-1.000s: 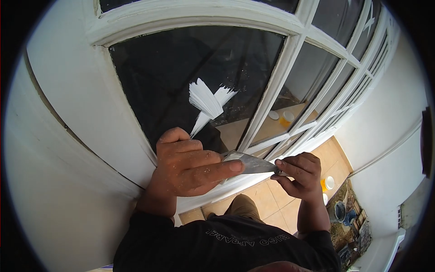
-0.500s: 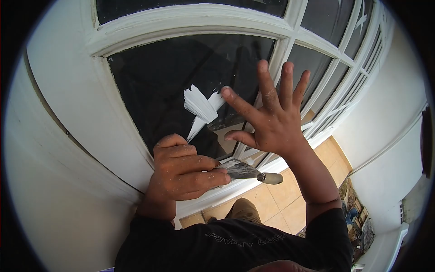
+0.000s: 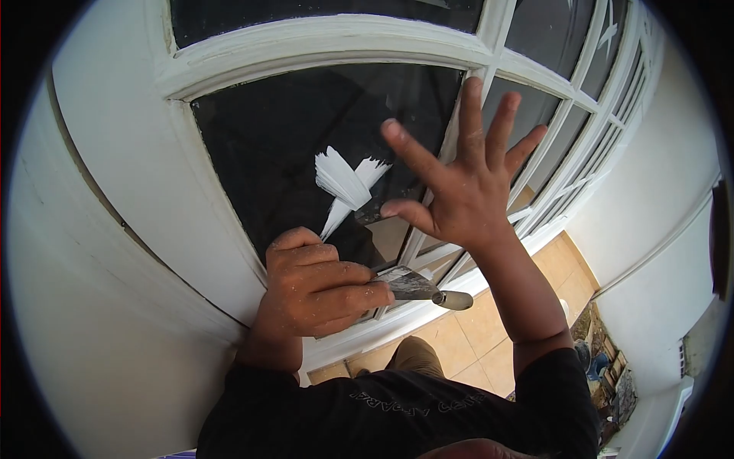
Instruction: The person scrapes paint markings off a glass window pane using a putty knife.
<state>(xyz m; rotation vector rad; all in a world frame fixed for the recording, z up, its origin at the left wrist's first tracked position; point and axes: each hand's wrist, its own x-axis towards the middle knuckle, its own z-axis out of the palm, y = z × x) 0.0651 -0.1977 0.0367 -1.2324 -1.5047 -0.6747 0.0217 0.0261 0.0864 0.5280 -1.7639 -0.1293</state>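
Observation:
My left hand (image 3: 317,287) is closed on the metal blade of a scraper (image 3: 413,284), whose pale handle points to the right. The blade is smeared with grey and white. Raised in front of the window, my right hand (image 3: 470,180) has its fingers spread and holds nothing. Behind the hands is a dark glass pane (image 3: 267,145) in a white frame (image 3: 329,42). Two crossing strokes of white paint (image 3: 342,180) mark the pane, above my left hand and left of my right hand.
More framed panes (image 3: 554,38) run off to the upper right. A white panel (image 3: 115,153) stands at the left. Below are floor tiles (image 3: 489,336), my knee (image 3: 417,356) and a pile of debris (image 3: 608,367) at the lower right, beside a white wall (image 3: 650,176).
My right hand has moved up and slightly right, and the end of one white stroke now shows fully. My left hand and the scraper have shifted only slightly, with a small shift of the view.

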